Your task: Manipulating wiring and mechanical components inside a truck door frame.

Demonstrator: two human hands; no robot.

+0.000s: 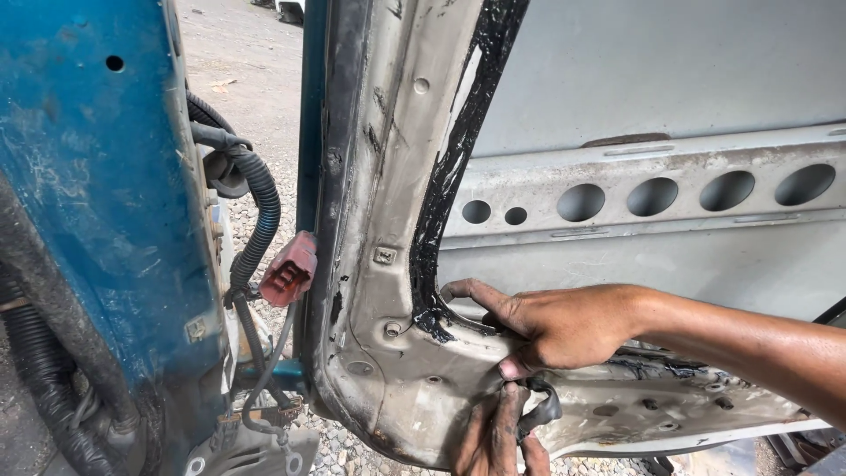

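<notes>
A stripped grey metal car door frame [388, 291] fills the middle, with a band of black sealant [454, 150] running down its window edge to the lower corner. My right hand [555, 326] comes in from the right. Its fingers lie along the lower ledge of the window opening, the index tip reaches the end of the sealant, and the thumb presses the panel below. My left hand [493, 432] rises from the bottom edge and pinches a short black rubber strip [542, 410] just under my right thumb.
To the left, a worn blue body pillar [97, 194] carries a black corrugated wiring hose [260, 203] ending in a reddish plug [289, 269]. A perforated grey inner panel [652, 194] spans the right. Gravel ground shows below and behind.
</notes>
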